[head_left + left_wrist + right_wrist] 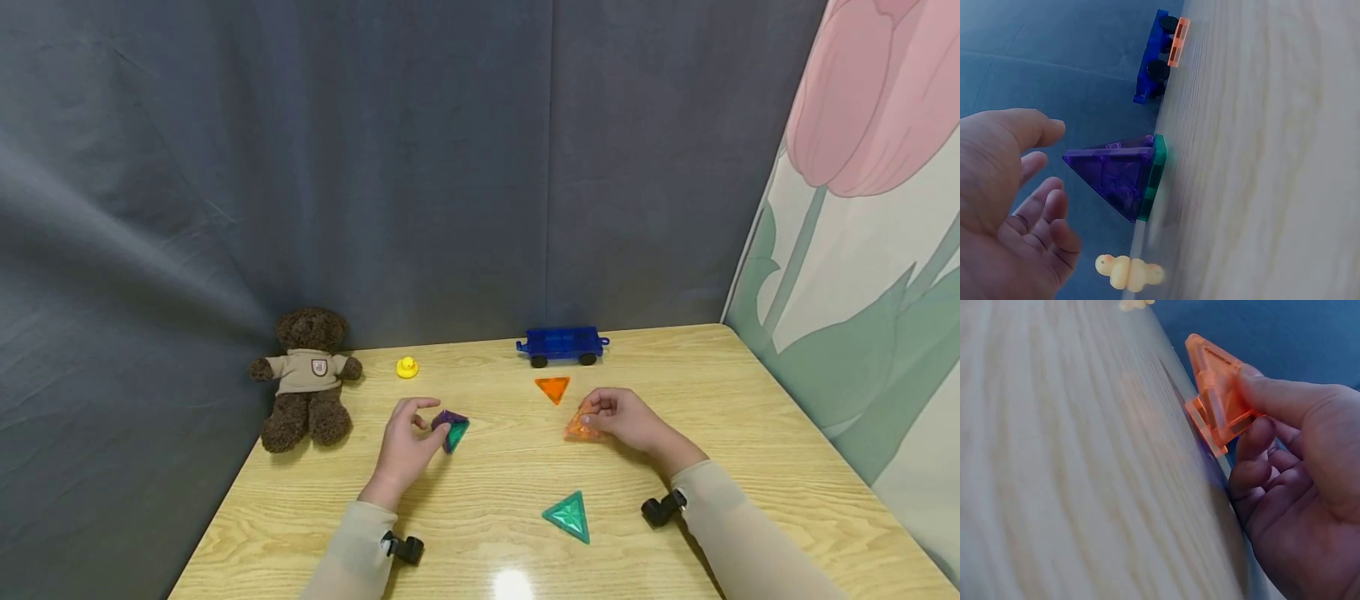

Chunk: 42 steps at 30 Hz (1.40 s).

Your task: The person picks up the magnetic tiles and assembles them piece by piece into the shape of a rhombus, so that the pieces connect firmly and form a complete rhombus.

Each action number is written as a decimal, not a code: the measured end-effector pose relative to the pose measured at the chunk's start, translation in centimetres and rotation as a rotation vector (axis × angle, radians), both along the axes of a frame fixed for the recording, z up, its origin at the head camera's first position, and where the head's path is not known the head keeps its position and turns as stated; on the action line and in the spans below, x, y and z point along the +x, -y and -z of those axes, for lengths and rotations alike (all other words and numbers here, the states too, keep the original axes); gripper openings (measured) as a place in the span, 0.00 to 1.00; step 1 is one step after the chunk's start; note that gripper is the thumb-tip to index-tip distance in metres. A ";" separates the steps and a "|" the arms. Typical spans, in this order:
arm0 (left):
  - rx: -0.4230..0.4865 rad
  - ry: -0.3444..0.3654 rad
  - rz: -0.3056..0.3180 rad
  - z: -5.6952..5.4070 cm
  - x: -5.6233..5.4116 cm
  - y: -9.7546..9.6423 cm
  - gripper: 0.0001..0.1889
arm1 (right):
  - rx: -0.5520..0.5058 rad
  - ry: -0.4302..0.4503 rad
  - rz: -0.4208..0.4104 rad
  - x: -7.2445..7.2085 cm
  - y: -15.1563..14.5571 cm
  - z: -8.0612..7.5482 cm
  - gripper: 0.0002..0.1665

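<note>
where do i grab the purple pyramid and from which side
Probably low on the purple pyramid, just above its green base, coming from the left, where the left hand is nearest. Its sides slope up to a tip, so a grip near the top could slip.

A teddy bear [306, 375] rests near a yellow duck [407, 368]

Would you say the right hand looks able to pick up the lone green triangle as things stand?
Probably not right away: the right hand pinches an orange piece and may need to release it first, though nothing stands between that hand and the green triangle.
</note>
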<state>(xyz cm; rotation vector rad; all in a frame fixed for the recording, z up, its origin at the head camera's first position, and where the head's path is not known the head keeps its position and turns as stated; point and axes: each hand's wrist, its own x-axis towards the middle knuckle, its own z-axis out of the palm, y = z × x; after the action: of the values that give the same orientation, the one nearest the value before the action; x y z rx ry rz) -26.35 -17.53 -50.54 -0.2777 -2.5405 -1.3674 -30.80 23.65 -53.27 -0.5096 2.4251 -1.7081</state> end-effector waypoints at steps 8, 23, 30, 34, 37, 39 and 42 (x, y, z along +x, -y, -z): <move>-0.013 -0.049 0.083 -0.7 0.6 -0.8 0.16 | -0.097 -0.012 0.091 -0.4 -0.8 0.3 0.11; -0.113 -0.056 0.328 -1.5 2.3 -4.2 0.17 | -0.191 -0.098 0.447 -0.4 -1.0 -0.5 0.21; -0.153 0.021 0.481 -1.5 3.2 -6.6 0.20 | -0.228 -0.129 0.545 -0.3 -1.2 -1.2 0.20; -0.177 0.044 0.565 -1.2 3.5 -7.7 0.20 | -0.242 -0.129 0.551 0.7 -0.7 -2.8 0.17; -0.201 0.068 0.614 -1.3 3.8 -8.4 0.21 | -0.237 -0.136 0.565 1.2 -0.4 -3.5 0.16; -0.212 0.084 0.639 -1.3 3.9 -8.7 0.21 | -0.242 -0.137 0.570 1.1 -0.5 -3.4 0.16; -0.217 0.108 0.667 -1.2 4.0 -9.2 0.21 | -0.264 -0.125 0.577 0.4 -0.9 -2.4 0.17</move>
<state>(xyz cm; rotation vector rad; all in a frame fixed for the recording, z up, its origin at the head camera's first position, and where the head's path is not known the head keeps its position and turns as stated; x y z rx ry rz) -22.35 -8.37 -49.31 -1.2100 -2.8156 -1.3093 -30.36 24.51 -50.86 0.0863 2.6175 -2.2946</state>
